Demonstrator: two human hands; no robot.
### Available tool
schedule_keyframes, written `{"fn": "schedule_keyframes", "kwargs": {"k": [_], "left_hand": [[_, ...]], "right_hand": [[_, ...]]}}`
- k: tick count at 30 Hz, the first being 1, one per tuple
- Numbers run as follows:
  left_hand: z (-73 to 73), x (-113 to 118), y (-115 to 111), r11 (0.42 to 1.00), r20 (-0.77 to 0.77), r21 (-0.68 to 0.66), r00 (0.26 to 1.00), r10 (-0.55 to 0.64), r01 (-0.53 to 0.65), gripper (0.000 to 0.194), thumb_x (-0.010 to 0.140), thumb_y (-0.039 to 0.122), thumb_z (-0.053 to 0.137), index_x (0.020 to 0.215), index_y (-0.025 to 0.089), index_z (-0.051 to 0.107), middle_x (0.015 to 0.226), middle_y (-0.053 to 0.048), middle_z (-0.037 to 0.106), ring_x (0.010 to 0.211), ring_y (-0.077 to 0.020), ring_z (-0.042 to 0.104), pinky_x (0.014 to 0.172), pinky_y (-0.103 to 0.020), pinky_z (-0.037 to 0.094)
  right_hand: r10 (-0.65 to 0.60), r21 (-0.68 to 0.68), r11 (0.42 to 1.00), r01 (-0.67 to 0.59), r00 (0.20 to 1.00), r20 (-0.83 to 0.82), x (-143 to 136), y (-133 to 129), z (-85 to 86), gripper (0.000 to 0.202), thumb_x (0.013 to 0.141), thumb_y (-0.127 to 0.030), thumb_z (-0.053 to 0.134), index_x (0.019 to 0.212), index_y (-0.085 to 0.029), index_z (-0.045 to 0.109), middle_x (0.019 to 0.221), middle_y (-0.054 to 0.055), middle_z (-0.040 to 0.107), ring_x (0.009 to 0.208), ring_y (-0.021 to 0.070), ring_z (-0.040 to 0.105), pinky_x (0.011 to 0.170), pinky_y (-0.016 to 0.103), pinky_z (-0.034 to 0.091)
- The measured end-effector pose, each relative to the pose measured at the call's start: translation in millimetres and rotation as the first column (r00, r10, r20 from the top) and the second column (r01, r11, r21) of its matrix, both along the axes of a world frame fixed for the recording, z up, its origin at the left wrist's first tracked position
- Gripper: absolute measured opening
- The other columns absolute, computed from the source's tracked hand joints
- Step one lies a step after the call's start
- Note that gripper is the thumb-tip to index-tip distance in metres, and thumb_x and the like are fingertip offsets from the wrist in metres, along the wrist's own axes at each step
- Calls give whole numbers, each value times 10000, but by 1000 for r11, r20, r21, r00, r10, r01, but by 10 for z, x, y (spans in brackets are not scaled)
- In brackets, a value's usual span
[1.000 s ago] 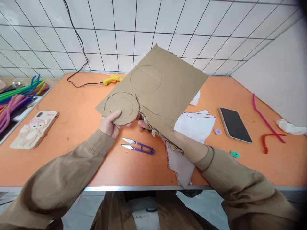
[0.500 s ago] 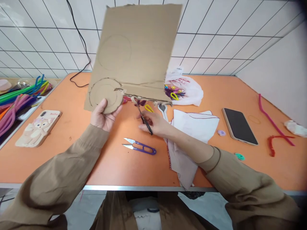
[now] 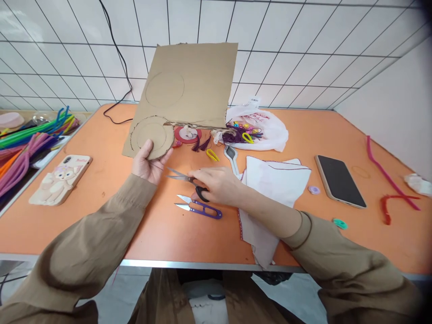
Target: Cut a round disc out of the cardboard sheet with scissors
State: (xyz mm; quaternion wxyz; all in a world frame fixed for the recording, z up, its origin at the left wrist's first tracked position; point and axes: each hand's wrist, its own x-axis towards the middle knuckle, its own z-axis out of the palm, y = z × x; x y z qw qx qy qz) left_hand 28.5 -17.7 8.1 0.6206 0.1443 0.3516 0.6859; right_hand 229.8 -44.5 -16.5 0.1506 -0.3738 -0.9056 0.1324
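My left hand [image 3: 146, 164] grips a sheet of cardboard [image 3: 197, 81] by its lower left corner, thumb on the face. The sheet stands tilted up, with a drawn circle in its upper part and a partly cut round of two rings at the held corner. A torn, ragged edge runs right from that round. In my right hand [image 3: 219, 184] is a pair of black-handled scissors [image 3: 192, 179], fingers in the handles. The blades are slightly parted and point left, just below the cardboard and near my left fingers. Purple thread snips [image 3: 202, 209] lie below my right hand.
White cloth [image 3: 276, 184] lies under my right forearm. Behind it is a plastic bag [image 3: 275, 130] with colourful bits. A dark phone [image 3: 340, 181] and red pipe cleaners [image 3: 386, 173] lie right; a cartoon phone case [image 3: 62, 180] and pipe cleaner bundles [image 3: 30, 146] lie left.
The cardboard has come down and tilted back. My right hand has moved the scissors away from the ragged edge, lower, and turned the blades to the left.
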Motion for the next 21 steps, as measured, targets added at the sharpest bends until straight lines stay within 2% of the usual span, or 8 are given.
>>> {"fn": "schedule_keyframes", "kwargs": {"k": [2, 4, 8, 11, 14, 18, 21], "left_hand": [[3, -14, 13, 1000, 16, -16, 1000, 9, -8, 359, 937, 148, 491, 1284, 181, 575, 1116, -91, 740, 956, -218, 730, 689, -252, 636], [0, -13, 17, 1000, 29, -16, 1000, 8, -8, 383, 933, 136, 492, 1308, 179, 555, 1047, -88, 758, 881, -211, 744, 671, -258, 637], [-19, 27, -10, 1000, 35, 9, 999, -30, 30, 388, 935, 111, 478, 1310, 178, 553, 863, -46, 774, 763, -191, 749, 630, -256, 636], [-44, 46, -32, 997, 16, 31, 997, -75, 75, 412, 928, 112, 484, 1332, 175, 534, 876, -53, 776, 755, -199, 752, 597, -265, 635], [-74, 45, -40, 991, 5, 43, 992, -125, 125, 449, 913, 129, 513, 1358, 188, 507, 966, -81, 777, 802, -221, 757, 611, -269, 634], [-85, 68, -61, 988, 6, 37, 989, -148, 148, 479, 904, 144, 530, 1378, 204, 489, 1043, -94, 766, 883, -238, 751, 634, -270, 633], [-49, 120, -104, 988, -5, 24, 988, -154, 154, 455, 912, 129, 510, 1362, 200, 506, 998, -83, 774, 849, -227, 753, 615, -271, 633]], "right_hand": [[-78, -46, 996, 80, 996, 50, -37, -40, 18, 398, 804, -211, 592, 1194, -173, 523, 958, 70, 720, 782, 209, 641, 603, 268, 327], [-130, -104, 985, 140, 987, 94, -60, -64, 34, 407, 793, -241, 619, 1175, -167, 501, 932, 68, 717, 732, 217, 636, 570, 269, 310], [-112, -173, 976, 132, 986, 120, -42, -55, 57, 374, 770, -285, 689, 1094, -177, 535, 986, 85, 682, 790, 218, 631, 597, 265, 336], [-79, -202, 974, 98, 992, 101, -5, -30, 71, 401, 729, -343, 752, 1055, -183, 583, 1050, 95, 646, 866, 216, 620, 638, 261, 365], [-111, -187, 973, 136, 984, 139, 3, -10, 74, 413, 689, -385, 783, 1011, -184, 620, 1075, 99, 631, 866, 225, 617, 615, 263, 349], [-198, -253, 941, 226, 971, 131, -31, 19, 38, 377, 703, -313, 760, 1020, -198, 592, 931, 53, 676, 795, 205, 614, 576, 248, 314], [-244, -300, 917, 263, 964, 102, -59, 26, 11, 423, 721, -306, 740, 1072, -191, 534, 809, 26, 668, 713, 187, 588, 550, 239, 295]]}}
